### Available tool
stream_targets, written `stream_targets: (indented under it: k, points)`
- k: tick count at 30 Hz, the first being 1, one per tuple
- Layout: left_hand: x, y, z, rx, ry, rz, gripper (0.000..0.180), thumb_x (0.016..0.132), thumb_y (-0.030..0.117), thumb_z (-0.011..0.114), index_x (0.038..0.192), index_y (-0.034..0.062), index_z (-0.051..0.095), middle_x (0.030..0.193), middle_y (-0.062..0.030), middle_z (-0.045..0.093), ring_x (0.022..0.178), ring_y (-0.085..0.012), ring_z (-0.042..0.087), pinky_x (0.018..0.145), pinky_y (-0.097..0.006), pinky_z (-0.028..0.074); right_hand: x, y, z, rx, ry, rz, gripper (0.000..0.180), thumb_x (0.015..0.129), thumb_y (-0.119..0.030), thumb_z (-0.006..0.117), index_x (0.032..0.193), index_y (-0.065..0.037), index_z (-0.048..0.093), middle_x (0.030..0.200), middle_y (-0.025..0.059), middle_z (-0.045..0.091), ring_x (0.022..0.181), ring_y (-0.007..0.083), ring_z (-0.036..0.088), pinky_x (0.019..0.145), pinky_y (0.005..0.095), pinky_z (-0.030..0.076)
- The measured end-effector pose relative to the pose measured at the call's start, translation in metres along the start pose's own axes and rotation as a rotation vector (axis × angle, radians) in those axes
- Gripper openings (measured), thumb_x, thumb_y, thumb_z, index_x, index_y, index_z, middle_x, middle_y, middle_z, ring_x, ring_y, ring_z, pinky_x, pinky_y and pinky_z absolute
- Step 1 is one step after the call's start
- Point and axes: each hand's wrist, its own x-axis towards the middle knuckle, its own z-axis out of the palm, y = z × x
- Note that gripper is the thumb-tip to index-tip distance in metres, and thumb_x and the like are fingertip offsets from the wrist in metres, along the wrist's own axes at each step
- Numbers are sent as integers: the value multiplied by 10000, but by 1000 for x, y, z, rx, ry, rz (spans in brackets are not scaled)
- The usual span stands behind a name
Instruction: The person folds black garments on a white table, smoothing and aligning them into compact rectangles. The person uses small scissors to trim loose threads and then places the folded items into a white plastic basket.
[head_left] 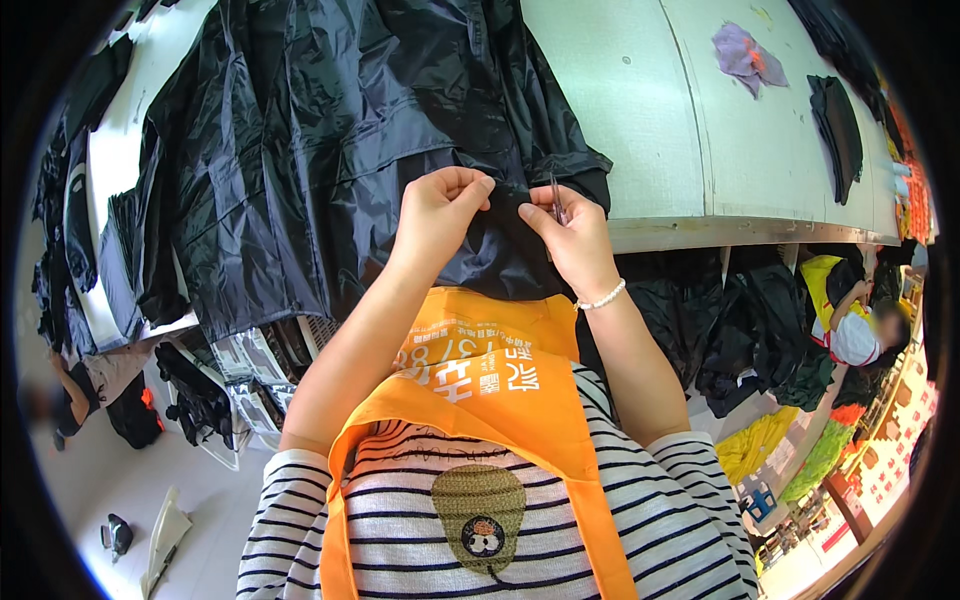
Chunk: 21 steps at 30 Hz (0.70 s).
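Note:
A shiny black nylon garment [370,100] lies over the table, its near edge hanging down in front of me. My left hand [440,210] is closed on a fold of it, thumb pressed against the forefinger. To the right, my right hand [575,232], with a beaded bracelet at the wrist, is closed round slim metal thread snips [557,200], their pointed end up. The right thumb and forefinger also meet at the garment's edge. Most of the snips is hidden in the palm.
The pale table [620,110] has a front edge [750,232] at the right. On it lie a purple cloth [748,58] and a folded black piece [836,135]. Dark garments [750,330] hang or lie below. Another person [862,330] is at the far right; one more [75,395] at the left.

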Motion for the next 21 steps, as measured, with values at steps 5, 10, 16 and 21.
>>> stream_targets:
  k: [5, 10, 16, 21]
  points:
    - [2, -9, 6, 57, -41, 47, 200, 809, 134, 706, 856, -58, 677, 725, -40, 666, 617, -46, 563, 554, -183, 430, 1, 5, 0, 13, -34, -74, 148, 826, -47, 689, 926, 47, 632, 795, 5, 632, 710, 29, 542, 647, 185, 449]
    - [5, -14, 9, 108, -31, 130, 164, 805, 111, 687, 842, -47, 660, 697, -11, 645, 590, -32, 531, 533, -185, 413, 0, 3, 0, -27, -39, -132, 153, 826, -36, 683, 937, 54, 627, 818, 20, 641, 727, 44, 555, 675, 197, 464]
    - [8, -5, -1, -19, -187, -105, 130, 861, 137, 630, 859, 7, 635, 733, 11, 592, 648, -27, 497, 551, -176, 380, 0, 3, 1, -42, -36, -130, 146, 825, -26, 677, 931, 57, 622, 814, 16, 637, 726, 50, 557, 683, 199, 467]
    - [9, -6, -12, -196, -196, -209, 142, 865, 178, 627, 861, 36, 630, 716, 21, 578, 594, -33, 443, 512, -167, 339, 2, 5, -3, 22, -54, -42, 141, 826, -29, 675, 925, 55, 620, 802, 8, 630, 715, 46, 546, 671, 195, 459]
